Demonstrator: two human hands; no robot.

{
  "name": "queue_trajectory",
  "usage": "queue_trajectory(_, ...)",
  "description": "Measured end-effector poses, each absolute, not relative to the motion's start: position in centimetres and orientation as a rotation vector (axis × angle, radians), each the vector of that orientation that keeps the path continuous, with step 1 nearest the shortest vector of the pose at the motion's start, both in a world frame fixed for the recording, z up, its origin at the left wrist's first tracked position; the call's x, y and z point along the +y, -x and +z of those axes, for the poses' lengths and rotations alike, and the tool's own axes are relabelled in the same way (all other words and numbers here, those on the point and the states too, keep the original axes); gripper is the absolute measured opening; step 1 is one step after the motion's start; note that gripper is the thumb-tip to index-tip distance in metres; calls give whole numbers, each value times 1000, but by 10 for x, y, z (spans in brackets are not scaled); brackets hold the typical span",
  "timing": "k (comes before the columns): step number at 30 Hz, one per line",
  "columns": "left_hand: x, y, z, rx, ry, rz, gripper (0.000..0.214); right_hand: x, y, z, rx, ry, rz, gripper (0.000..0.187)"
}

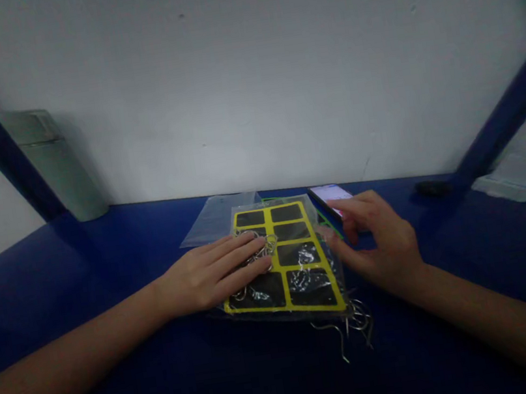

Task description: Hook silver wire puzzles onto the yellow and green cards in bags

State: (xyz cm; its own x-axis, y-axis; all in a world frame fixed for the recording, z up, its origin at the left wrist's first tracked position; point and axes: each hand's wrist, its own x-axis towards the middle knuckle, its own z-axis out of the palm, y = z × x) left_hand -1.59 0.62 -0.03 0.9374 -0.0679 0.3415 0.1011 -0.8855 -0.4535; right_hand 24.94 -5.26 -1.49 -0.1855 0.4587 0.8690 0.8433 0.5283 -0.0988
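A clear plastic bag point(305, 283) holds a sheet with black rectangles in a yellow grid. My left hand point(219, 269) lies flat over its left side, fingers stretched out, on top of some shiny bent metal hooks point(270, 243). More metal hooks point(357, 318) stick out at the bag's near right corner. My right hand point(382, 238) is at the bag's right side, holding nothing, thumb and index finger apart. Its index finger reaches to the lit screen of a phone point(332, 193); whether it touches the glass I cannot tell.
An empty-looking clear plastic sleeve point(219, 216) lies behind the bag, and a green-edged item point(330, 223) shows partly beneath. A pale green bottle point(63, 164) stands at the back left. On the right are a small dark object point(432, 188) and a white packet point(522, 178). Blue posts flank the blue table point(162, 383).
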Motion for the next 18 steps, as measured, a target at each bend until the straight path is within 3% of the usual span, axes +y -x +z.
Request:
queue_trajectory(3,8,16,-3,-9,2598,-536,35,-57,-241,-15,-1742,1141,-209,33)
queue_trajectory(6,9,15,-3,4,2606,-530,34,-59,-236,-16,-1692,1103,16,47)
queue_trajectory(8,9,15,-3,9,2614,-514,34,-58,-236,-17,-1638,1100,80,54)
queue_trajectory(14,9,15,-3,15,2613,-522,34,-55,-240,-17,-1455,1055,157,48)
queue_trajectory(18,9,16,-3,27,2592,-520,33,-52,-243,-19,-1772,977,230,60)
